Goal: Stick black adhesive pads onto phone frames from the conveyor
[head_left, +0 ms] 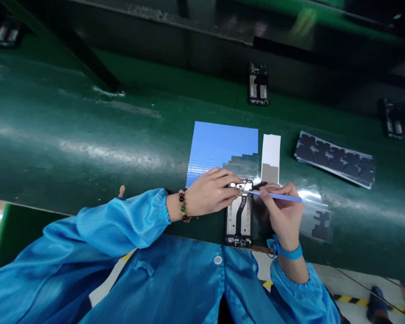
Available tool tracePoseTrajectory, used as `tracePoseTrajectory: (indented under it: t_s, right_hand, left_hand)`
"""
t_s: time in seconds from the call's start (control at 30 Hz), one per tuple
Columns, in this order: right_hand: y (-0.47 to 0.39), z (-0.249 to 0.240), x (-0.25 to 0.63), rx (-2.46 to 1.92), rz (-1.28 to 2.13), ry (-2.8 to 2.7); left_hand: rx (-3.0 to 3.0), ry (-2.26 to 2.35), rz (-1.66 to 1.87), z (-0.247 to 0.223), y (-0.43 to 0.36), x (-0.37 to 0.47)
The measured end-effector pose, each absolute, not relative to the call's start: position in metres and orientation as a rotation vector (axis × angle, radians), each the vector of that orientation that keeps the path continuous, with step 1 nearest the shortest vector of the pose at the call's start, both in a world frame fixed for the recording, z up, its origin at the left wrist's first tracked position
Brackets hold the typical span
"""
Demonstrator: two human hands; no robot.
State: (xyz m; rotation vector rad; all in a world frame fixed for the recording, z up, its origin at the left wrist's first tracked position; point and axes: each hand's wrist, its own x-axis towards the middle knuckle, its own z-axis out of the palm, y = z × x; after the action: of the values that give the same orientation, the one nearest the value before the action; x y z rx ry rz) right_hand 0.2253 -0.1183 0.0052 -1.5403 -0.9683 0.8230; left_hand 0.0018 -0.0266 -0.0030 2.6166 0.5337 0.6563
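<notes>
An opened phone body (239, 220) lies upright in view at the table's front edge, its inner parts facing up. My left hand (213, 192) rests from the left on its upper part, fingertips on the board area. My right hand (285, 213) pinches a thin blue-violet stick tool (283, 196), whose tip touches the upper part of the phone body beside my left fingertips. Behind my left hand lies a blue sheet (224, 141) with a stepped clear area. A white and grey strip (271, 155) is to its right.
On the green table (121, 130), a stack of dark die-cut stickers (335, 157) lies to the right. A clear film with a dark piece (320, 225) sits beside my right hand. Other phone bodies lie farther back (258, 84), (393, 118). A dark post (64, 45) stands back left.
</notes>
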Motion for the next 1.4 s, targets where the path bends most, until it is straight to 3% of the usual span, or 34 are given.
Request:
tracePoseTrajectory:
  t_s: [0.3, 0.53, 0.8, 1.4]
  right_hand:
    - [-0.119, 0.007, 0.228, -1.527, 0.814, -0.953]
    - [-0.085, 0.022, 0.284, -1.538, 0.503, -0.835]
    - [-0.066, -0.005, 0.311, -1.582, 0.568, -0.856]
    - [-0.067, -0.011, 0.313, -1.571, 0.625, -0.875]
  left_hand:
    - [2.655, 0.507, 0.652, -0.004, -0.029, 0.003]
    - [2.735, 0.426, 0.650, 0.004, -0.017, 0.022]
    - [2.922, 0.231, 0.529, 0.005, 0.028, 0.076]
    - [2.922, 0.252, 0.440, 0.000, 0.029, 0.074]
